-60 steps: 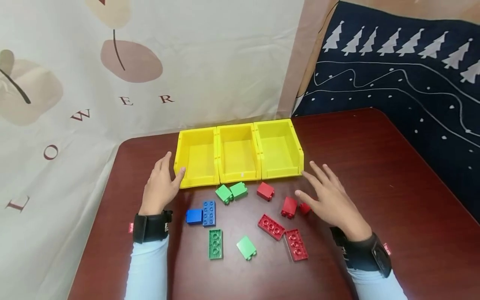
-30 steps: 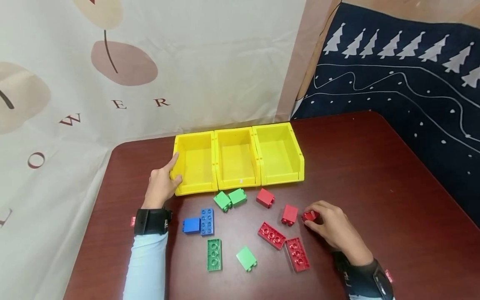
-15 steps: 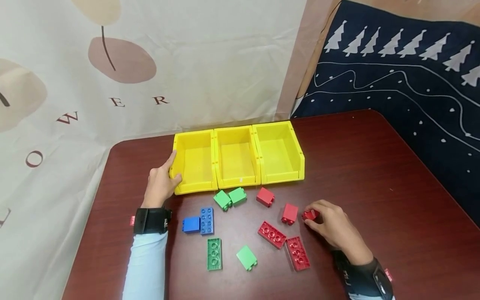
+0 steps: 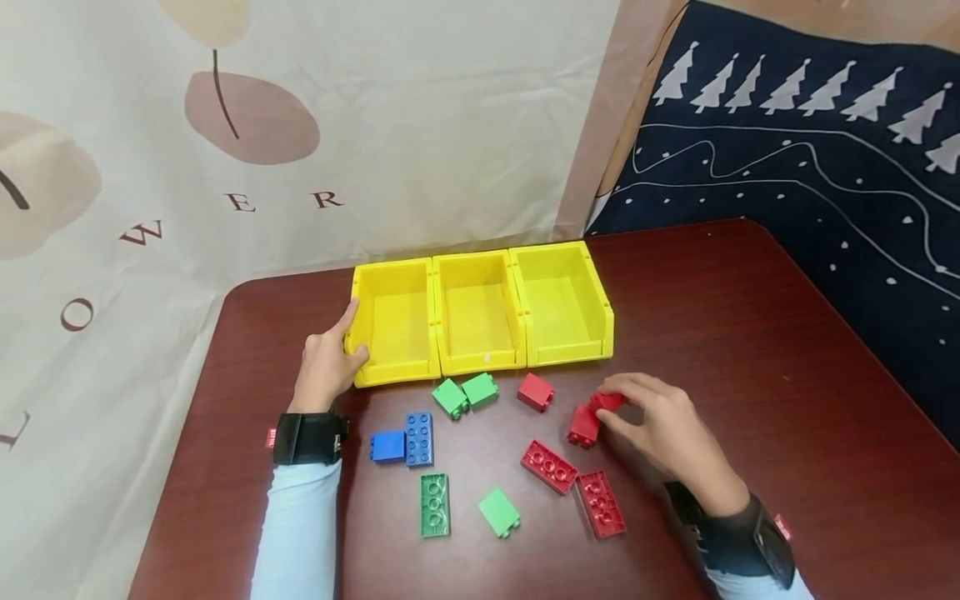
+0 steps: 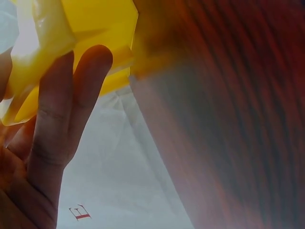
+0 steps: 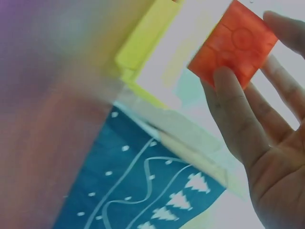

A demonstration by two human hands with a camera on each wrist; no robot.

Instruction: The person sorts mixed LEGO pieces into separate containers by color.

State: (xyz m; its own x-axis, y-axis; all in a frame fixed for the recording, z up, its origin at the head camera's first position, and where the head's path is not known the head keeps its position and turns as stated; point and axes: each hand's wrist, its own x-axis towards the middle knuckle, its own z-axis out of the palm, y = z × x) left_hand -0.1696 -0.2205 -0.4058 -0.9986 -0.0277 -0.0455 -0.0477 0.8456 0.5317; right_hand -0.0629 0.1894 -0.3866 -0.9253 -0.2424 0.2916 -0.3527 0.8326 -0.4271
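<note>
My left hand (image 4: 323,367) holds the side wall of the leftmost yellow bin (image 4: 393,325), thumb at the inner front corner and fingers along the outside. In the left wrist view, fingers (image 5: 55,109) lie against the yellow plastic. My right hand (image 4: 667,421) pinches a red toy building brick (image 6: 233,45) between thumb and fingertips. The head view shows that brick partly covered by the fingers, just behind another red brick (image 4: 583,427); whether they touch I cannot tell. One more red brick (image 4: 536,392) lies nearby, with two longer red bricks (image 4: 549,467) studs-down or tipped closer to me.
Two more yellow bins (image 4: 480,317) adjoin the left one in a row at the table's back. Several green bricks (image 4: 480,389) and two blue bricks (image 4: 419,439) lie on the brown table (image 4: 750,333). Cloth hangs behind, pale left, dark blue (image 4: 787,167) right.
My left hand has come onto the left bin's wall. My right hand has closed on the small red brick and carried it slightly left and away from me, up to its neighbour.
</note>
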